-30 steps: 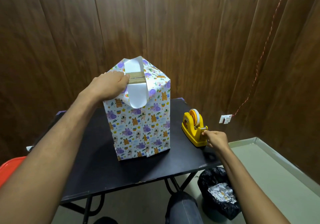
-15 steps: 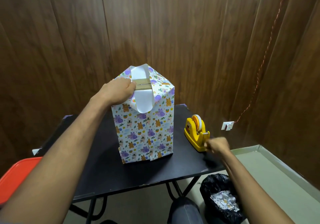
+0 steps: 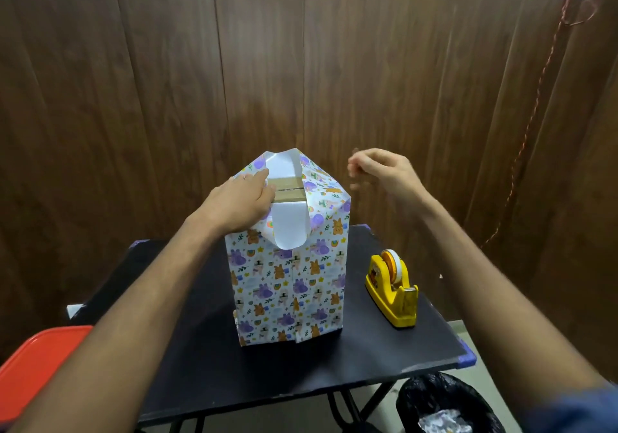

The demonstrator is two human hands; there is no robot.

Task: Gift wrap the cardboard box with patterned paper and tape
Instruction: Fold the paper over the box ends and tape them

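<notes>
The cardboard box (image 3: 288,189) stands upright on the black table (image 3: 368,349), wrapped in white patterned paper (image 3: 287,292). A strip of bare cardboard shows on top between the folded side flaps. One white flap (image 3: 289,228) hangs over the front and another stands up at the back. My left hand (image 3: 240,202) presses the left side fold down onto the box top. My right hand (image 3: 384,173) hovers at the box's upper right, blurred, fingertips pinched; no tape strip can be made out in it. The yellow tape dispenser (image 3: 394,289) sits to the right of the box.
A red plastic lid or tray (image 3: 36,369) lies at the lower left, beside the table. A black bin bag (image 3: 444,406) with crumpled paper sits on the floor at the lower right. Wooden wall panels stand close behind the table.
My right hand left the tape dispenser and rose to the upper right of the box top. My left hand stayed on the left fold.
</notes>
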